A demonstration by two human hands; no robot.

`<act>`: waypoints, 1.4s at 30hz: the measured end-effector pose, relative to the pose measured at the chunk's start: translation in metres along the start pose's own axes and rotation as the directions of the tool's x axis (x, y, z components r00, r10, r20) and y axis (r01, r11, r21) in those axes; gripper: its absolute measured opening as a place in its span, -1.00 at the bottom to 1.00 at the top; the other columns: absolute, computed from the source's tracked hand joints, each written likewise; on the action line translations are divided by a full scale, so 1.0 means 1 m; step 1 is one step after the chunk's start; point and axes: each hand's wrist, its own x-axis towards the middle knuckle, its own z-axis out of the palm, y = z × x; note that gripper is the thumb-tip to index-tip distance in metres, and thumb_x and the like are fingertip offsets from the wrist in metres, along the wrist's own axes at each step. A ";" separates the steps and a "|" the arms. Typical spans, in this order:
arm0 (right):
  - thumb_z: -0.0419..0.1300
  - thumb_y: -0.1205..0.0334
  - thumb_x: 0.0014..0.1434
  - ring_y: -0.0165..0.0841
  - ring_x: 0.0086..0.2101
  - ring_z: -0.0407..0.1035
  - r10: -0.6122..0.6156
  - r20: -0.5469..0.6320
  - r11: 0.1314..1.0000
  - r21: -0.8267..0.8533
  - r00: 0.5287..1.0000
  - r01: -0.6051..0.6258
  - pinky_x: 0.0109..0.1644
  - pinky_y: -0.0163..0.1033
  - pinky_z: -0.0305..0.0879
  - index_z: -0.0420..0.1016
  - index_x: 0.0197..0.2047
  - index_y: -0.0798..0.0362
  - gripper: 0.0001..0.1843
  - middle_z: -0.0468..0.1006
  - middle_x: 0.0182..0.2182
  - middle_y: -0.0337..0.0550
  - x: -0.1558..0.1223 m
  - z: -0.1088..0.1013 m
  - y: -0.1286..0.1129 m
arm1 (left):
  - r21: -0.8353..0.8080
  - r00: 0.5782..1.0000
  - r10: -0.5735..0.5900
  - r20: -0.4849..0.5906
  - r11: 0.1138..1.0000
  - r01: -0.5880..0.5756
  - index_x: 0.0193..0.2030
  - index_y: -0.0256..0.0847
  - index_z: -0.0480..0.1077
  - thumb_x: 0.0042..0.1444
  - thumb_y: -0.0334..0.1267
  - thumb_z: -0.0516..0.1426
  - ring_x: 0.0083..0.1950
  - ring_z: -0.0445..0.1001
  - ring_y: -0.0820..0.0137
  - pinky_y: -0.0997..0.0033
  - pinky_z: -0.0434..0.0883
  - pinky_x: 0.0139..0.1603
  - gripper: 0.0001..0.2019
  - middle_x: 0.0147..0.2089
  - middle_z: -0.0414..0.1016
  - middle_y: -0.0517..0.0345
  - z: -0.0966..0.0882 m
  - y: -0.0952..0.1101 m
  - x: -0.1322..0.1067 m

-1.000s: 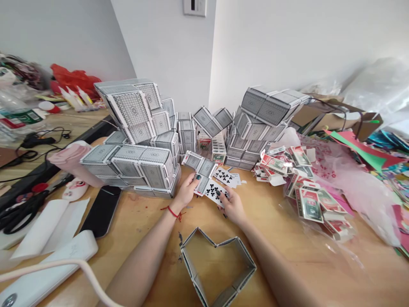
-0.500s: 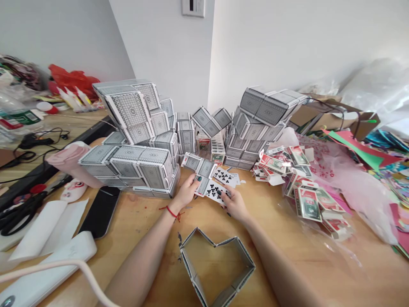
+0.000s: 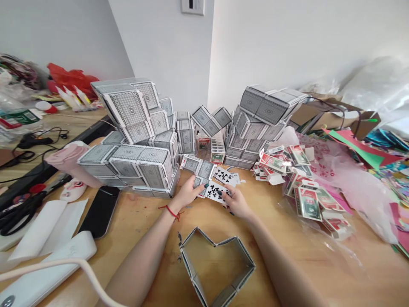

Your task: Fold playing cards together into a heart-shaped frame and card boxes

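Both my hands meet at the middle of the wooden table (image 3: 143, 221). My left hand (image 3: 187, 194) pinches a folded strip of grey-backed playing cards (image 3: 200, 167) that rises away from me. My right hand (image 3: 236, 204) grips the near end of the same piece, where a clubs card (image 3: 214, 192) lies face up. Another clubs card (image 3: 225, 176) lies just beyond. In front of my wrists sits a heart-shaped frame made of cards (image 3: 217, 266).
Stacks of card-built blocks stand at the left (image 3: 137, 132) and at the right (image 3: 262, 117). Empty card boxes (image 3: 306, 192) litter the right side on plastic film. A phone (image 3: 100, 209), scissors (image 3: 19, 211) and a white device (image 3: 47, 266) lie at the left.
My hands shifted slightly; the left thumb slid along the card strip, which now sits a little lower. The stacks and heart frame have not moved.
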 end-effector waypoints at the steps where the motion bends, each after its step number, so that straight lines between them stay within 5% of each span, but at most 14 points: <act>1: 0.09 -0.05 0.06 -0.58 -0.75 0.05 -0.001 0.004 1.000 0.006 1.000 0.001 -0.76 -0.48 -0.03 0.18 -0.37 0.03 -0.69 0.20 -0.69 -0.44 0.000 0.000 -0.001 | 0.006 1.000 -0.002 0.000 1.000 0.002 -0.05 -0.26 0.26 -0.01 -0.14 0.16 -0.17 0.44 0.35 0.35 0.38 -0.14 -0.61 -0.15 0.47 0.04 0.000 0.000 0.000; 17: 0.12 -0.09 0.03 -0.52 -0.83 0.14 0.048 0.085 0.999 0.010 0.995 -0.049 -0.81 -0.46 0.03 0.29 -0.25 0.09 -0.59 0.31 -0.78 -0.44 0.000 -0.007 -0.002 | 0.034 1.000 -0.007 -0.009 0.999 0.007 -0.11 -0.26 0.28 -0.03 -0.20 0.15 -0.28 0.40 0.41 0.41 0.38 -0.25 -0.66 -0.28 0.45 0.15 0.001 0.004 -0.002; 21: 0.17 -0.09 -0.03 -0.34 -0.61 0.44 0.090 0.112 0.988 0.116 0.990 -0.103 -0.60 -0.32 0.34 0.39 -0.35 0.15 -0.58 0.55 -0.60 -0.14 0.002 -0.008 -0.002 | 0.029 0.999 -0.003 -0.037 1.000 0.004 -0.17 -0.27 0.30 -0.04 -0.19 0.15 -0.33 0.38 0.42 0.42 0.37 -0.30 -0.70 -0.32 0.43 0.16 0.001 0.006 -0.003; 26: 0.23 -0.01 -0.09 -0.40 -0.66 0.38 0.075 0.088 0.996 0.037 0.993 -0.079 -0.64 -0.36 0.23 0.39 -0.62 0.16 -0.63 0.52 -0.66 -0.15 0.004 -0.015 -0.002 | 0.013 0.999 -0.039 0.003 0.999 0.039 -0.23 -0.29 0.32 -0.08 -0.22 0.16 -0.42 0.33 0.47 0.50 0.33 -0.42 -0.73 -0.40 0.39 0.21 0.003 0.008 -0.003; 31: 0.13 -0.07 0.00 -0.31 -0.57 0.45 0.114 0.252 0.986 0.086 0.961 -0.140 -0.56 -0.27 0.34 0.38 -0.28 0.11 -0.60 0.56 -0.56 -0.15 0.001 -0.009 -0.003 | 0.066 1.000 -0.028 -0.001 0.997 0.028 -0.35 -0.28 0.31 -0.10 -0.24 0.16 -0.48 0.30 0.49 0.51 0.30 -0.48 -0.81 -0.45 0.36 0.23 0.006 0.010 -0.004; 37: 0.08 0.10 0.04 -0.49 -0.69 0.20 -0.061 0.029 0.990 -0.128 0.998 0.064 -0.64 -0.40 0.11 0.37 -0.49 0.09 -0.77 0.35 -0.70 -0.34 0.005 -0.001 0.005 | 0.132 1.000 0.008 -0.019 0.991 -0.005 -0.32 -0.27 0.32 -0.08 -0.25 0.14 -0.43 0.33 0.45 0.48 0.33 -0.42 -0.82 -0.45 0.37 0.23 0.006 0.007 -0.003; 42: 0.09 0.15 0.02 -0.51 -0.65 0.12 -0.051 0.025 0.993 -0.107 0.998 0.053 -0.60 -0.41 0.05 0.38 -0.52 0.11 -0.78 0.30 -0.68 -0.34 0.009 -0.003 0.007 | 0.077 1.000 0.003 0.019 0.997 -0.004 -0.27 -0.27 0.31 -0.05 -0.27 0.12 -0.40 0.35 0.45 0.47 0.36 -0.39 -0.81 -0.41 0.39 0.21 0.007 0.009 -0.004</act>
